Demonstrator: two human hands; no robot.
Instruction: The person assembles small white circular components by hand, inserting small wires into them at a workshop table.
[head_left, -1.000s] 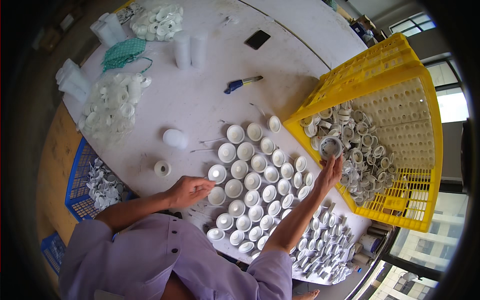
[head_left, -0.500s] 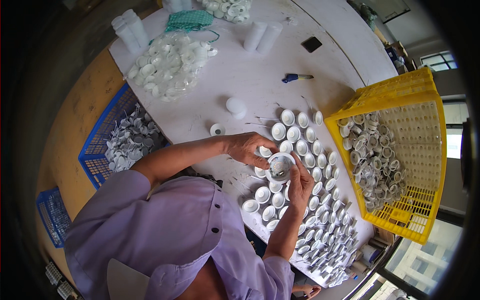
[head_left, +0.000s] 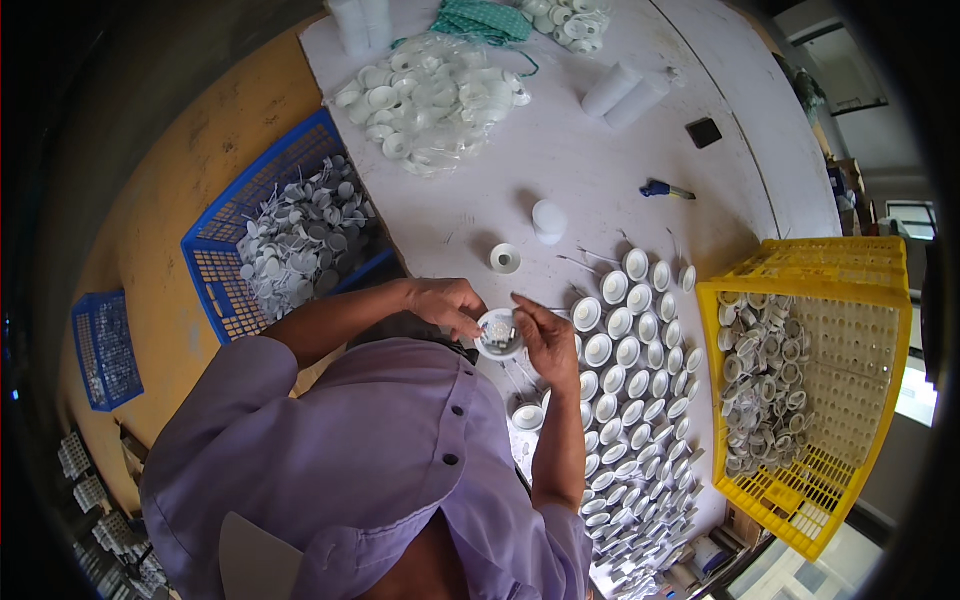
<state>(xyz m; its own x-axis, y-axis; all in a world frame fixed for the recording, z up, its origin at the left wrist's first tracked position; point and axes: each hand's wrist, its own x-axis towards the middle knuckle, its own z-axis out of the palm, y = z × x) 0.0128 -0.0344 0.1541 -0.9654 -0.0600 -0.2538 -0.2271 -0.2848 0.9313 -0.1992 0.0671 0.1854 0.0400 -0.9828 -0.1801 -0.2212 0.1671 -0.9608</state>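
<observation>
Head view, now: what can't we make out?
All in the head view:
Underside of the round white housing: faces away from the camera.
Small parts inside it: too small to identify.
Right hand: whether its fingers press the rim is too small to tell.
Blue basket: near side hidden behind the left forearm.
Upper bag of white parts: cut off by the top edge.

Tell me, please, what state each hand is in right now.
Left hand: closed on the white round part.
Right hand: at its right edge; grip cannot be told.

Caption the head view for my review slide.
Left hand holds a round white part, right hand at its rim, near white discs spread across a table.
</observation>
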